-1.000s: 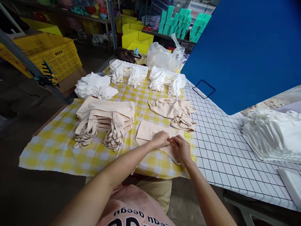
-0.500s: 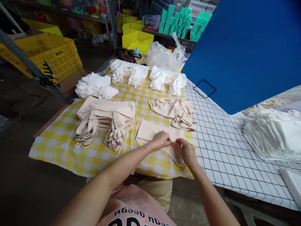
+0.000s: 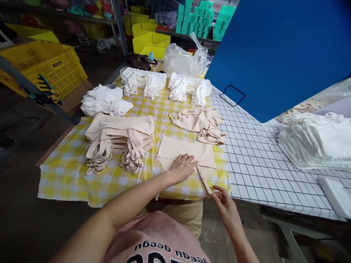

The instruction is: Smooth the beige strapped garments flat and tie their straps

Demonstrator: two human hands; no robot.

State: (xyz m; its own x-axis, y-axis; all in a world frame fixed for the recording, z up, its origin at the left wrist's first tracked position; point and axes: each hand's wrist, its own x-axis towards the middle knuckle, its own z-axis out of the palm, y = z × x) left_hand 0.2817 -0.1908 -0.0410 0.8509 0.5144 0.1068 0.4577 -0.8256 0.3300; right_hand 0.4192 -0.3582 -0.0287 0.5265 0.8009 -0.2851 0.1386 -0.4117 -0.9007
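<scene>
A beige camisole top [image 3: 189, 148] lies flat on the yellow checked cloth in front of me. My left hand [image 3: 184, 168] rests palm down on it, fingers spread. From the garment's lower edge a beige strap [image 3: 204, 180] runs toward me, and my right hand [image 3: 223, 201] pinches its end near the table's front edge. To the left sits a neat stack of folded beige tops [image 3: 120, 137], their straps hanging forward in two bunches. Beyond the flat top, a crumpled pile of beige tops [image 3: 199, 122] lies loosely.
White garment stacks [image 3: 144, 82] stand at the back, beside a plastic bag [image 3: 185, 60] and a dark handbag [image 3: 139, 61]. A large blue board [image 3: 274, 54] leans over the right side. More white garments [image 3: 315, 142] lie on the gridded cloth [image 3: 252, 175]. A metal post [image 3: 35, 84] rises at left.
My right hand has drawn the strap toward me and to the right, away from my left hand. My left hand has opened flat on the garment. The camera view has shifted slightly.
</scene>
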